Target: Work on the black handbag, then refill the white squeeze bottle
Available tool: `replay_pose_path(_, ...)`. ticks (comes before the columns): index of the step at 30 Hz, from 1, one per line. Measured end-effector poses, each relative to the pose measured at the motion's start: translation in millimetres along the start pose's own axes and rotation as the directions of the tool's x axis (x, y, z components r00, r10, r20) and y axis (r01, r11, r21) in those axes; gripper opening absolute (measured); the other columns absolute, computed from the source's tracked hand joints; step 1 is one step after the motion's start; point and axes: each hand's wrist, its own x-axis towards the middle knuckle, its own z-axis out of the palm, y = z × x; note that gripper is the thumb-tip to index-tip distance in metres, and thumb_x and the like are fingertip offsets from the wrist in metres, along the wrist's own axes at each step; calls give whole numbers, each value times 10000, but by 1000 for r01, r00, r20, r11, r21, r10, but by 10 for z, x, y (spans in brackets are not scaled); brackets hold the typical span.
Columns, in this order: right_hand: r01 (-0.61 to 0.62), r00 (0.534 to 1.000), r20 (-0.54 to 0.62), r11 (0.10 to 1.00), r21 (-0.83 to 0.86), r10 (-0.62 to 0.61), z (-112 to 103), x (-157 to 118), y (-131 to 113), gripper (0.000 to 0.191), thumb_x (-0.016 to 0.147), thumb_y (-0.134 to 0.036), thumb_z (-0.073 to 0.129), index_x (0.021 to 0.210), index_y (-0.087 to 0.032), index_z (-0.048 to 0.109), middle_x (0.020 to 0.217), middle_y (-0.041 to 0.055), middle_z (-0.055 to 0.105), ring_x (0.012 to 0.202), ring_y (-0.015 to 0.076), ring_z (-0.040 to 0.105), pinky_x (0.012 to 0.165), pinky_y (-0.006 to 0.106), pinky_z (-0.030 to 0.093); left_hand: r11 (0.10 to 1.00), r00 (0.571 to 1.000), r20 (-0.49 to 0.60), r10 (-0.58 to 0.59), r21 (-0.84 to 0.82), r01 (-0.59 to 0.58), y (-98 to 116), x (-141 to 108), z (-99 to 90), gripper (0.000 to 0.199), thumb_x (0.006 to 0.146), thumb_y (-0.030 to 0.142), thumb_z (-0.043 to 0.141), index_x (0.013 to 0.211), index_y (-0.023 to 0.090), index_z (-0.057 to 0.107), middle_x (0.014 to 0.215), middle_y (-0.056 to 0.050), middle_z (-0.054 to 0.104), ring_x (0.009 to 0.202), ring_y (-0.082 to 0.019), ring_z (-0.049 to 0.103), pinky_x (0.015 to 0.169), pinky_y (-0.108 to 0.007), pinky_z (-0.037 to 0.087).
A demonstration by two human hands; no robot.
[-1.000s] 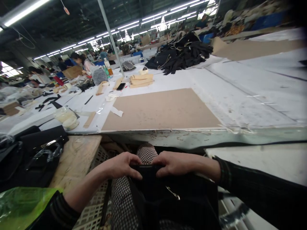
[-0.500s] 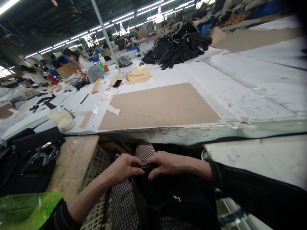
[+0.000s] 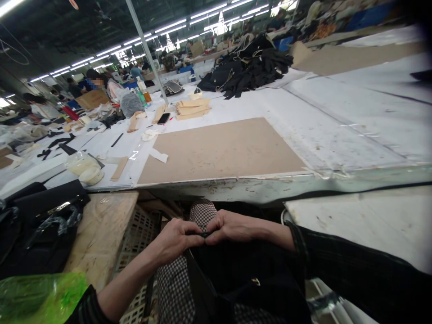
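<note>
Left hand, right hand: pinching black item | tub: cream-coloured contents | green bag: contents unclear

And here the big sheet looks like matt brown paper, smooth but scuffed, on a white, faintly shiny table covering. Over on the stool, worn pale wood with a slight sheen; beside it, crinkled glossy green plastic on the bag, and checked cloth trousers!

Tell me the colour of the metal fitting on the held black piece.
The metal fitting looks pale gold, best seen in the head view.
</note>
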Motion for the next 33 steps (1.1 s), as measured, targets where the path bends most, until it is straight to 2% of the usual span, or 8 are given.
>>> replay_pose_path(5,-20,998,59,1000,-13,21,-24,54,-41,308,825,-392,669,642,-185,534,593,-67,383,548,99,339,475,251,250,993,999,49,-23,-119,29,-58,-24,-19,290,815,404,730,948,150,775,720,20,595,679,-142,477,644,-247,365)
replay_pose_path(9,15,998,68,998,-68,-10,-7,56,-67,236,846,-323,605,672,-193,515,613,-64,373,558,104,337,500,258,258,998,998,54,12,-66,-8,-19,-21,-45,321,850,427,700,1044,179,766,757,23,615,703,-146,510,681,-246,387)
replay_pose_path(17,103,995,28,976,-192,-99,56,-18,-7,245,893,-251,477,658,-206,421,637,-57,359,587,113,346,556,268,273,989,998,37,59,133,-64,107,16,-15,284,873,323,571,953,181,803,782,-6,674,751,-172,570,675,-245,374)
replay_pose_path(23,133,987,-52,957,-258,-152,75,17,12,270,859,-215,477,610,-215,372,582,-68,315,553,111,309,554,288,228,950,991,-131,35,312,8,183,57,147,235,796,275,559,723,204,771,571,6,534,599,-158,453,604,-278,288)
replay_pose_path(26,137,987,-43,960,-246,-152,61,-8,16,282,873,-242,464,614,-223,355,590,-65,304,553,114,301,541,284,238,984,990,-140,-28,168,52,124,66,159,237,796,298,564,745,193,770,605,7,554,635,-162,478,614,-276,307)
replay_pose_path(28,144,988,-22,963,-229,-153,45,-52,22,271,897,-276,461,646,-221,378,622,-61,326,573,118,325,543,277,263,998,997,-60,-56,-11,55,44,55,123,257,809,336,584,822,169,778,671,6,596,663,-159,493,632,-272,335)
replay_pose_path(31,160,987,14,965,-210,-160,19,-127,34,233,921,-312,460,712,-214,422,685,-49,387,622,127,378,569,273,306,966,996,46,-77,-243,86,-87,20,67,303,790,380,646,916,128,759,728,2,630,678,-150,511,666,-274,374)
replay_pose_path(33,156,988,27,966,-208,-154,6,-157,36,214,925,-308,459,736,-210,436,708,-43,414,641,130,397,583,273,321,939,993,51,-105,-324,115,-142,-3,59,316,764,392,684,912,118,731,691,14,609,639,-136,499,642,-270,369)
